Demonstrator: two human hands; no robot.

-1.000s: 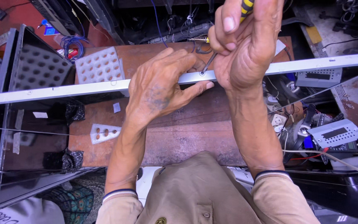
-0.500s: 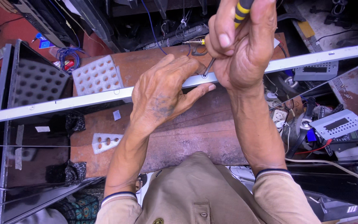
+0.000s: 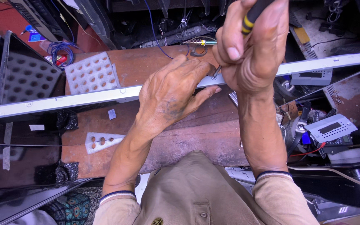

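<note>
Right hand (image 3: pixel 253 50), upper centre: fist closed round screwdriver (image 3: pixel 253 14), tip on strip (image 3: pixel 84 98). Left hand (image 3: pixel 169 93), centre: fingers together, pressing strip, which crosses frame over wooden bench (image 3: pixel 146 58)

Your worn wooden counter (image 3: pixel 167 137) carries a long metal strip (image 3: pixel 63 100), two perforated white sheets (image 3: pixel 90 73) and scattered scraps.
</note>
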